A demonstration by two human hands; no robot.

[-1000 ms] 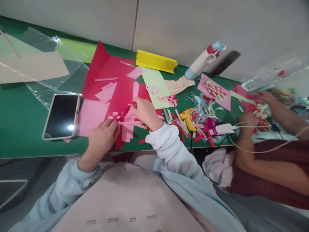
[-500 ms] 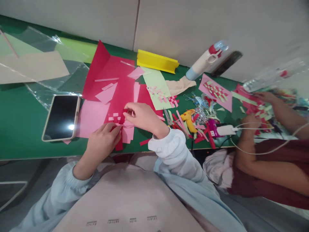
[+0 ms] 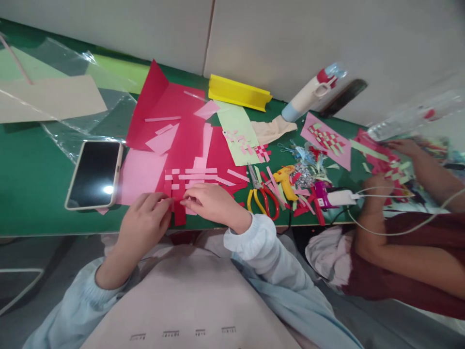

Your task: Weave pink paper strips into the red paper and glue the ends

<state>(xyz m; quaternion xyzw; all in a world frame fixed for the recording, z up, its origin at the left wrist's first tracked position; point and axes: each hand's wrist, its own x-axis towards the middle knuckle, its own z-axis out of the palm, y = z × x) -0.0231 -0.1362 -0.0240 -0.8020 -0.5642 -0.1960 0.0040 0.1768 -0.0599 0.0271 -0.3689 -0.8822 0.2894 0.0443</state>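
Your grip, left hand [image 3: 144,220] and right hand [image 3: 214,204], touches woven paper strips [image 3: 177,182]; whether it pinches any, I cannot tell. Phone [image 3: 95,174] at their nine o'clock, scissors [image 3: 256,180] at three.

Just left of centre, my woven paper [image 3: 176,179] is chequered red and pink; my sleeves [image 3: 261,242] are pale blue. Right of centre, the scissors [image 3: 258,187] have yellow and red handles.

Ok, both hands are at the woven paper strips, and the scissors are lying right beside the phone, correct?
Not quite: the head view shows the scissors beside the yellow glue gun, not the phone. The left hand and right hand are at the woven paper strips.
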